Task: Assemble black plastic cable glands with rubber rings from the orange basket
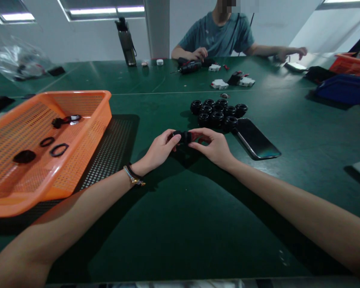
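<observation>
Both my hands meet over the middle of the green table (pixel 174 224). My left hand (pixel 160 150) and my right hand (pixel 213 146) each pinch one end of a small black round part (pixel 183 137) held between them, fingers closed on it. Just beyond, a cluster of several similar black round parts (pixel 217 113) sits on the table. A dark phone (pixel 256 140) lies flat to the right of my right hand.
An orange mesh basket (pixel 87 132) at the left holds black rings and small black pieces. Across the table a person in a teal shirt (pixel 219 34) sits with a black power tool (pixel 189 67) and white parts. A bottle (pixel 126 42) stands far back. A blue bin (pixel 345 88) sits at right.
</observation>
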`<move>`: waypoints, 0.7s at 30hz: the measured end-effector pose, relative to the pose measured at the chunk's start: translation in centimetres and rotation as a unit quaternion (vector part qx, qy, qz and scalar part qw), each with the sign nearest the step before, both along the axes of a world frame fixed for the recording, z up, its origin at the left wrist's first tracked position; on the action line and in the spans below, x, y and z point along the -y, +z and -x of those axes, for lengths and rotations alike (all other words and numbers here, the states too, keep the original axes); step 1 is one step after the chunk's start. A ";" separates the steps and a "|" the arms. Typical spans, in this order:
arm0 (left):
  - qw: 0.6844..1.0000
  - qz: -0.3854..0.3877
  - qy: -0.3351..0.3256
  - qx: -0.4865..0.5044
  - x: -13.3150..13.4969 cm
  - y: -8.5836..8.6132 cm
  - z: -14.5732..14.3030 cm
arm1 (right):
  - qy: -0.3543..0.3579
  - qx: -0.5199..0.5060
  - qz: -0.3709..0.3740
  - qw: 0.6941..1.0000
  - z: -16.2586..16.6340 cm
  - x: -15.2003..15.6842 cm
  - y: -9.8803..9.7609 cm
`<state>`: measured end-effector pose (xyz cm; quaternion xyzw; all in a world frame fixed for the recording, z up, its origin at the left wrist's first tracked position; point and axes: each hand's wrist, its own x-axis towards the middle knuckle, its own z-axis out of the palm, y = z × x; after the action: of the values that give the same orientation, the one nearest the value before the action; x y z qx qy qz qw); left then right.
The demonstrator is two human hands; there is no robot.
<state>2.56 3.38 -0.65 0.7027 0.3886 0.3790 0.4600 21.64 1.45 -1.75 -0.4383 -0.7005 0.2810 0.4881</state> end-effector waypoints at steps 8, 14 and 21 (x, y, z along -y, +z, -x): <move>0.999 0.013 -0.007 0.031 -0.1 -0.4 0.0 | 0.013 -0.018 0.012 1.000 0.1 0.0 0.0; 1.000 0.003 -0.016 0.017 -0.2 -0.7 0.2 | 0.013 -0.026 0.028 0.999 0.1 0.1 0.1; 1.000 -0.008 0.006 -0.015 0.1 0.0 0.0 | 0.016 -0.025 0.031 0.999 0.1 0.0 0.0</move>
<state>2.56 3.24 -0.68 0.7100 0.3965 0.3739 0.4460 21.54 1.43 -1.71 -0.4348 -0.6859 0.3215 0.4869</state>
